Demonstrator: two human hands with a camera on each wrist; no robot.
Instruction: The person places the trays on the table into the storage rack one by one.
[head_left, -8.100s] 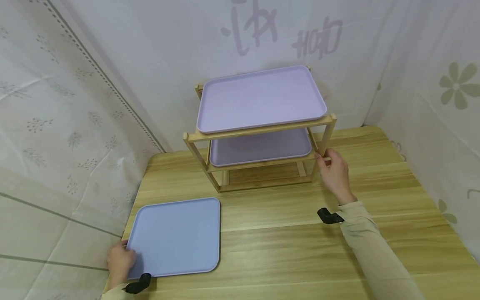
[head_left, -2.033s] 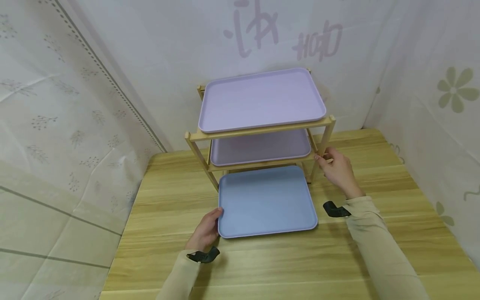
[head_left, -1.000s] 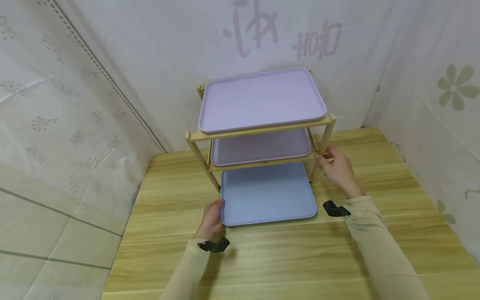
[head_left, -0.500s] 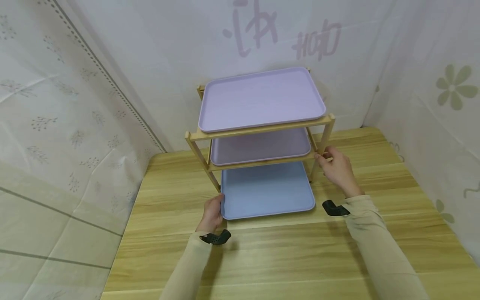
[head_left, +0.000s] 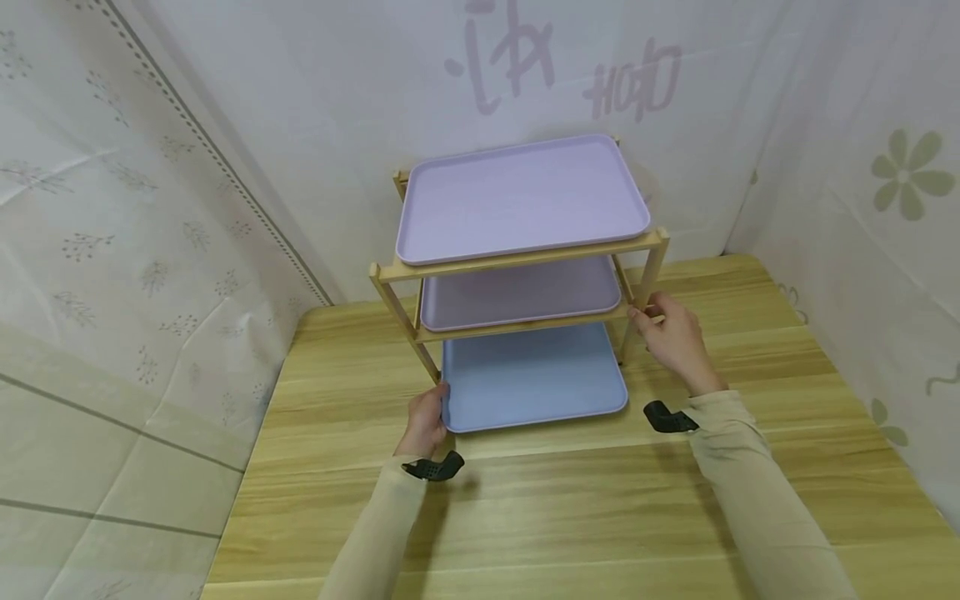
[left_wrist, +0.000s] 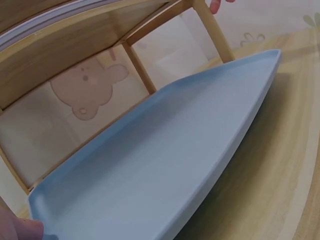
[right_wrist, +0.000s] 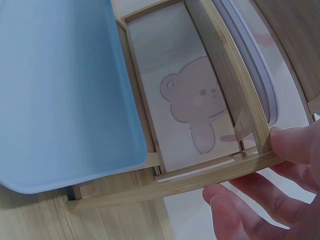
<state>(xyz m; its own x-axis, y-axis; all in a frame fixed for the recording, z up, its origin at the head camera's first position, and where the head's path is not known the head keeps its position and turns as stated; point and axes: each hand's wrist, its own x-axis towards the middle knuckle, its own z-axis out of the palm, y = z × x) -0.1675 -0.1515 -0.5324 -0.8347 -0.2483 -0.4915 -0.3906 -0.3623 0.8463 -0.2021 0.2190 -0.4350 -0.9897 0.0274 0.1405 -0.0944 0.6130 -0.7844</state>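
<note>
A blue rectangular tray (head_left: 532,379) lies partly inside the bottom level of a wooden rack (head_left: 525,329), its near part jutting out in front. My left hand (head_left: 424,423) grips the tray's left edge near the front corner; in the left wrist view the thumb (left_wrist: 25,229) lies over the rim. My right hand (head_left: 675,337) pinches the rack's right front post at middle-shelf height, and the right wrist view shows thumb and fingers (right_wrist: 265,200) on either side of the wood. Two lilac trays sit above: an upper tray (head_left: 525,200) on top and a second tray (head_left: 521,293) on the middle shelf.
The rack stands on a wood-grain table (head_left: 570,517) close to the pale back curtain (head_left: 300,100). Another printed curtain (head_left: 135,250) hangs along the left side, and one with flowers (head_left: 862,208) along the right.
My left hand has carried the blue tray from the table's left side to the rack and slid it backward into the bottom level. My right hand stays on the post.
</note>
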